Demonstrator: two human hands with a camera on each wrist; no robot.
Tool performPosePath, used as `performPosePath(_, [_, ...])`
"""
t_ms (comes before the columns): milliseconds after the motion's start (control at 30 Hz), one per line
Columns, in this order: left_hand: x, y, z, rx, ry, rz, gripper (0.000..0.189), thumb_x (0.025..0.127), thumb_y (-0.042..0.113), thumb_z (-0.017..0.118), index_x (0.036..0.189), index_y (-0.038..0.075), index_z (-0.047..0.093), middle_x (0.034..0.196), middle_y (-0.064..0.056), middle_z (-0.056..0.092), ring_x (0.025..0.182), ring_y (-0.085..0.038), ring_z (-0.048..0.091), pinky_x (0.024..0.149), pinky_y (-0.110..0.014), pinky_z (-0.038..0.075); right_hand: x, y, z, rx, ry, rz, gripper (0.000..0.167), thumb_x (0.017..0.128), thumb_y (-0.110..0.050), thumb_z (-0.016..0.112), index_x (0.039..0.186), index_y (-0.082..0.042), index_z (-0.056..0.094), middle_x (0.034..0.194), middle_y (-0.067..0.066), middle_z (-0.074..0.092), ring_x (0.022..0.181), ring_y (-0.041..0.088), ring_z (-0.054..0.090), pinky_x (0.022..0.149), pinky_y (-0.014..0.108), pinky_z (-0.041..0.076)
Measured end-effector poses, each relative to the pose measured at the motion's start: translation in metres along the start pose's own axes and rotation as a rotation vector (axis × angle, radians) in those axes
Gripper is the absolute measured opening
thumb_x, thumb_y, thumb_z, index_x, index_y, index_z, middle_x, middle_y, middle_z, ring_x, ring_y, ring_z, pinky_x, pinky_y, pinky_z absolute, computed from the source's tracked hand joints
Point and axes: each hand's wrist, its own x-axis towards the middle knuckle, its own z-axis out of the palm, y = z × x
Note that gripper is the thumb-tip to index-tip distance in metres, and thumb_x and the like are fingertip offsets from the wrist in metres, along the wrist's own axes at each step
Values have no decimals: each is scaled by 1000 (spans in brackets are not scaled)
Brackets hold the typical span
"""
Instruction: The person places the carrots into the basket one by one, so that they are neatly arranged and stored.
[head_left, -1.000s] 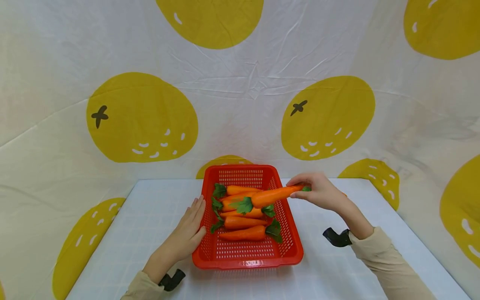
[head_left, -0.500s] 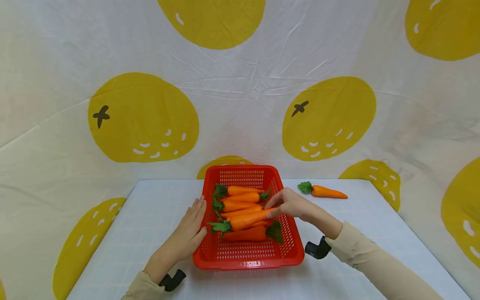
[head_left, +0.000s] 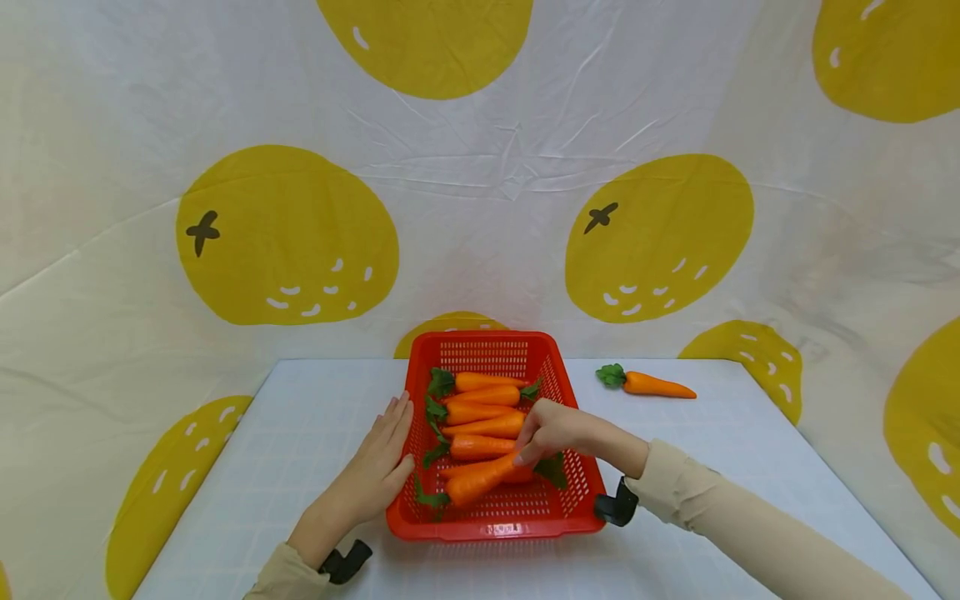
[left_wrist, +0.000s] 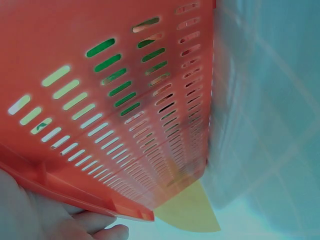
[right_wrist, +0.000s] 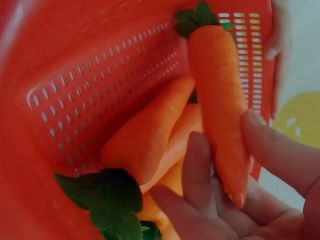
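A red plastic basket (head_left: 497, 530) holds several orange carrots with green leaves, lying crosswise in a row. My right hand (head_left: 553, 429) reaches in over the basket's right side and pinches one carrot (head_left: 474, 484) near its narrow tip, between thumb and fingers. The leafy end of this carrot points left, over the front part of the basket. In the right wrist view, the gripped carrot (right_wrist: 216, 80) is close up, with other carrots (right_wrist: 150, 130) behind it. Straight fingers of my left hand (head_left: 371, 467) rest along the basket's left rim; in the left wrist view they touch the rim's edge.
One loose carrot (head_left: 654, 384) lies on the white table (head_left: 697, 450), right of the basket near the back edge. A white cloth (head_left: 480, 208) with yellow fruit prints hangs behind the table. The basket has slotted walls (left_wrist: 120, 90).
My right hand has brought its carrot from the basket's back right down and towards its front. The loose carrot, earlier hidden by the right hand, now shows. My left hand has stayed put.
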Motion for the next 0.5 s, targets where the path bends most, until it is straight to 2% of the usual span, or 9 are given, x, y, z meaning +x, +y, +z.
performPosePath(233, [0, -1, 0, -1, 0, 7, 70, 95, 6, 49, 154, -10, 16, 163, -23, 10, 149, -42, 10, 115, -64, 11, 6, -10, 6, -191, -23, -8, 10, 80, -10, 81, 72, -7, 76, 64, 0, 66, 58, 11, 54, 58, 28, 53])
performPosePath(333, [0, -2, 0, 1, 2, 10, 70, 94, 6, 49, 154, -10, 16, 163, -23, 10, 149, -42, 9, 115, -63, 12, 9, -14, 9, -349, -41, -32, 12, 77, -11, 84, 69, -10, 75, 64, -4, 65, 59, 9, 53, 54, 25, 48])
performPosePath(500, [0, -2, 1, -5, -4, 4, 70, 94, 6, 49, 154, -10, 16, 163, -22, 9, 149, -41, 8, 116, -62, 11, 14, -19, 19, -590, -56, -68, 12, 72, -8, 87, 71, -10, 75, 70, -7, 64, 65, 8, 57, 57, 25, 52])
